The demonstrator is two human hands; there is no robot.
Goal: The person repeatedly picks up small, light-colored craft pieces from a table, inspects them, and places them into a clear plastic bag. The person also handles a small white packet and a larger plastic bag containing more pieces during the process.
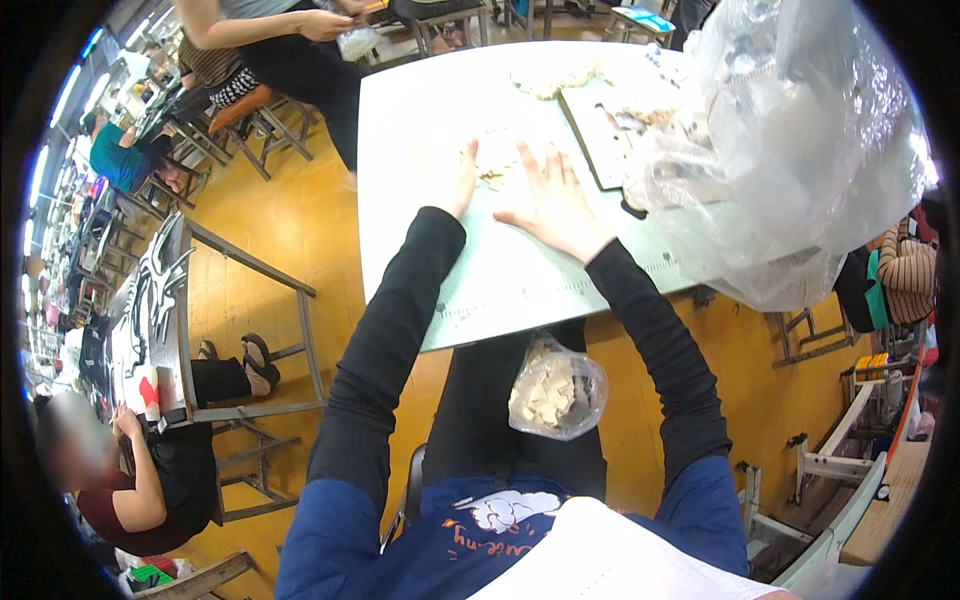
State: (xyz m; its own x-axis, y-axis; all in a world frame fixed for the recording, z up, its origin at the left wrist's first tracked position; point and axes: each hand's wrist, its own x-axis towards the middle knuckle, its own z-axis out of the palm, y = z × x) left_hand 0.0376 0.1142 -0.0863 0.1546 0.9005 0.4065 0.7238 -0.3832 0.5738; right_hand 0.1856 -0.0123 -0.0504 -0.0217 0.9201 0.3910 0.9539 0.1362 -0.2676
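A small scatter of pale yellowish pieces (494, 177) lies on the white tabletop (410, 120), between my two hands. My left hand (461, 182) rests edge-on at their left side, fingers stretched forward and nothing visible in it. On the other side, my right hand (556, 200) lies flat with its fingers spread, its thumb toward the pieces. More pale bits (560, 78) are strewn farther back. A small clear plastic bag (590, 400) holding cream-coloured pieces sits on my lap below the table's near edge.
A dark-edged tray (590, 145) with loose pieces stands right of my hands. Beside it, a large clear plastic bag (800, 130) bulges over the table's right side. A person (270, 35) stands at the far left corner; another person (135, 490) sits at a metal-framed table (185, 330).
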